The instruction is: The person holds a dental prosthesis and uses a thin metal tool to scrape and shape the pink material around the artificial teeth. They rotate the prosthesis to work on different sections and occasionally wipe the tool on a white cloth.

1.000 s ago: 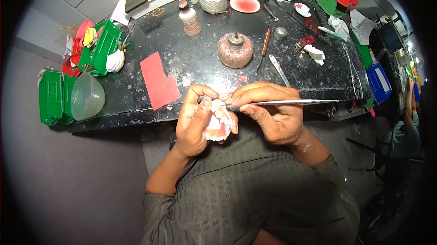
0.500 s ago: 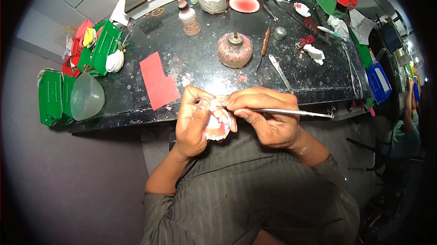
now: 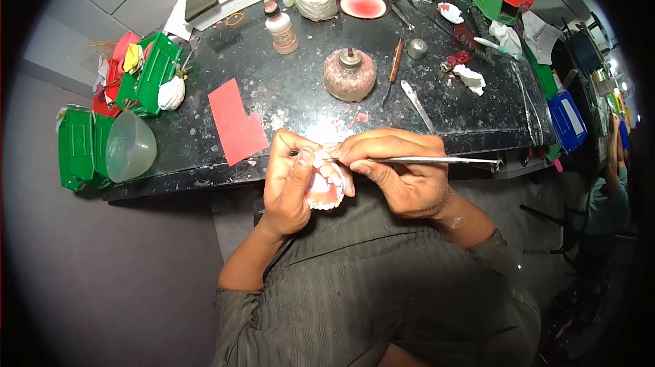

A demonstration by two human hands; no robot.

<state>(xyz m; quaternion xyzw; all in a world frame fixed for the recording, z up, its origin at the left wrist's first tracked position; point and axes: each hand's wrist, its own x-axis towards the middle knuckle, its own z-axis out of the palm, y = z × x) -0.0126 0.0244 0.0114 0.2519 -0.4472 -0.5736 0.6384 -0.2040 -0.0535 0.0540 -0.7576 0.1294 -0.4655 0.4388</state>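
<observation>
Between the thumb and fingers of my left hand (image 3: 290, 186) is a denture (image 3: 323, 193) with pink wax and a row of white teeth along its lower rim. Glare washes out part of it. My right hand (image 3: 406, 172) pinches a slim metal carving tool (image 3: 443, 160) like a pen, its handle pointing right. The tool's working tip meets the upper part of the denture, largely hidden by my fingers. Both hands are close together in front of the bench edge. Just beyond them on the bench lies a notched pink wax sheet (image 3: 237, 121).
On the black bench (image 3: 300, 94) stand a glass spirit burner (image 3: 349, 75) and a dropper bottle (image 3: 282, 31). A wooden-handled wax knife (image 3: 396, 61) and a spatula (image 3: 417, 106) lie right of the burner. Green bins (image 3: 76, 149) and a translucent bowl (image 3: 131, 146) are at left. Another person (image 3: 607, 196) is far right.
The carving tool's handle end has tipped slightly upward in my right hand. My left hand keeps its hold on the denture, and the view has shifted a little.
</observation>
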